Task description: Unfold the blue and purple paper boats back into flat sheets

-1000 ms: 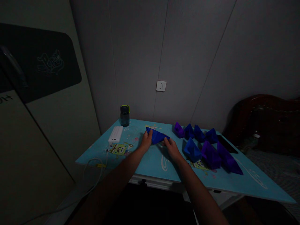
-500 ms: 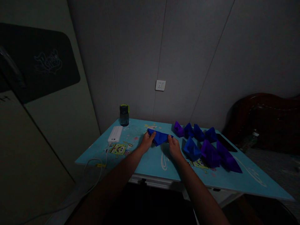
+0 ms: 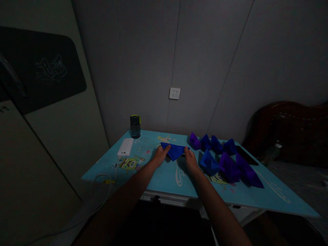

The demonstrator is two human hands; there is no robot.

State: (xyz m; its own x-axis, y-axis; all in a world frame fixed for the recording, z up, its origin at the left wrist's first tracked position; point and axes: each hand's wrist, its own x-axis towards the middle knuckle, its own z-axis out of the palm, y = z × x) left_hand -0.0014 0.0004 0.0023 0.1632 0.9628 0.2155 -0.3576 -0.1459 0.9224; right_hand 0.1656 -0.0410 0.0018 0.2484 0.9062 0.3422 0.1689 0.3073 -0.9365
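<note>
Where the grey panelled wall (image 3: 205, 61) meets it, a light-blue cartoon-printed table (image 3: 164, 174) stands with its far edge against the panels; a white wall socket (image 3: 174, 93) sits above that edge.
Beside the table's right edge: dark wooden headboard (image 3: 289, 130), partly in shadow.
Left of the table: pale cabinet door with a dark rounded panel (image 3: 38, 68).
Along the far right part of the tabletop: a group of folded paper boats (image 3: 222, 157), blue and purple, in two loose rows, the nearer row running toward the right edge; some touch one another.
Behind the boats, near the right edge: a flat dark phone (image 3: 245, 155).
Toward the far left corner: a small dark bottle with a green-trimmed lid (image 3: 135, 126), upright, close to the wall.
Just in front of it: a white power bank (image 3: 124, 147), lying flat, with a white cable (image 3: 102, 181) trailing off the left near edge.
At the middle of the tabletop, nearer the far edge: a blue folded paper (image 3: 175, 150), a flat pointed shape, held at both ends.
Left hand (image 3: 160, 156): thumb and fingers pinch the paper's left end.
Right hand (image 3: 191, 162): fingers together, pinching the right end; finer finger detail is lost in the dim light.
</note>
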